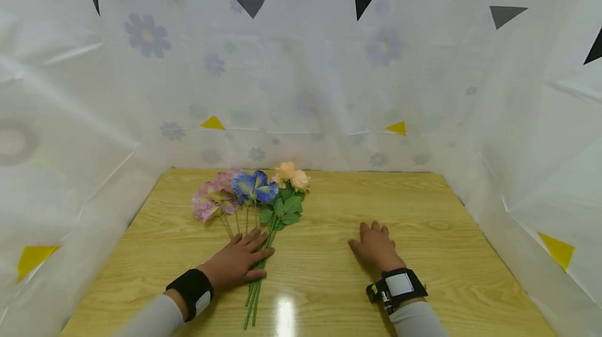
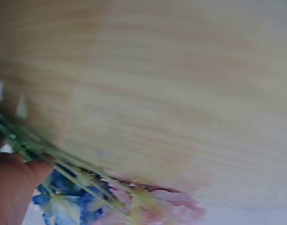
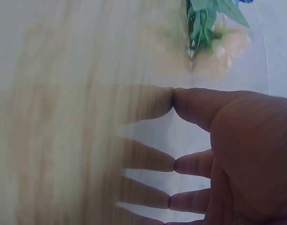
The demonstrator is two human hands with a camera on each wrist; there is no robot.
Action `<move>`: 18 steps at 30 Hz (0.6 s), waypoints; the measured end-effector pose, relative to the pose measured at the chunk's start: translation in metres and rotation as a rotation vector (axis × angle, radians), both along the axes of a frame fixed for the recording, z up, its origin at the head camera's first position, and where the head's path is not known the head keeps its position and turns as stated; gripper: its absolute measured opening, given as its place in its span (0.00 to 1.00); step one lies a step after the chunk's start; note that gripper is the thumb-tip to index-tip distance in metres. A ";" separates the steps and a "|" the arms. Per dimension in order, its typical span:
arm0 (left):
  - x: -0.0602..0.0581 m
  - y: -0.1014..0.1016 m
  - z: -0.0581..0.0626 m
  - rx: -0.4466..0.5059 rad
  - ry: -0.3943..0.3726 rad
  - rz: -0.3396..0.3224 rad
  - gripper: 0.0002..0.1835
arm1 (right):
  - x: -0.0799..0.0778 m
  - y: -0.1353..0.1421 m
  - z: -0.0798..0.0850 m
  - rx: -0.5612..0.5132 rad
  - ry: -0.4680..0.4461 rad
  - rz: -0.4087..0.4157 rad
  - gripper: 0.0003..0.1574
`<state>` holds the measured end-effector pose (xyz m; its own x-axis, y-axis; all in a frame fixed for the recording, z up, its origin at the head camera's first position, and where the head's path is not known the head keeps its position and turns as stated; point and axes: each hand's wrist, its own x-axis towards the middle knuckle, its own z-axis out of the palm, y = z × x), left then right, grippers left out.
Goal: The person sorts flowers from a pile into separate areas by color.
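Artificial flowers lie side by side on the wooden table, left of centre: pink blooms [image 1: 209, 201], a blue flower [image 1: 256, 188] and peach roses [image 1: 297, 179] with green leaves [image 1: 284, 209]. Across their green stems [image 1: 254, 300] rests my left hand [image 1: 237, 263], palm down, fingers extended. In the left wrist view, its thumb [image 2: 38, 171] shows beside the stems, near the pink flower [image 2: 166, 206]. Well to the right of the flowers, my right hand [image 1: 376, 248] touches the tabletop with spread fingertips and holds nothing. The right wrist view catches the peach roses [image 3: 225, 49] beyond its thumb.
The light wooden table [image 1: 423, 206] is enclosed by white sheeting [image 1: 320, 81] at the back and both sides. Black, grey and yellow triangles [image 1: 213, 123] mark the sheeting. Black straps [image 1: 192, 291] circle both wrists.
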<state>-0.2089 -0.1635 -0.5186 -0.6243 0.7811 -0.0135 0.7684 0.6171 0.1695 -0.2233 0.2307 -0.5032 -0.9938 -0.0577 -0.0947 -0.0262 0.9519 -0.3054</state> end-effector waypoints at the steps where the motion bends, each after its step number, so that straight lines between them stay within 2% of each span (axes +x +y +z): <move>1: -0.002 -0.008 -0.001 0.001 0.012 0.004 0.34 | 0.000 0.000 -0.001 0.002 0.002 -0.001 0.43; 13: -0.011 -0.102 0.001 0.030 0.081 0.082 0.33 | 0.002 -0.004 -0.006 -0.016 0.014 -0.006 0.42; 18: -0.015 -0.128 0.005 0.014 0.117 0.121 0.33 | 0.002 -0.004 -0.006 -0.017 0.015 -0.006 0.43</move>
<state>-0.2234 -0.2916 -0.5132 -0.7103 0.6999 0.0746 0.7038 0.7044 0.0924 -0.2211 0.2267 -0.5090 -0.9955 -0.0527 -0.0793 -0.0246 0.9468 -0.3208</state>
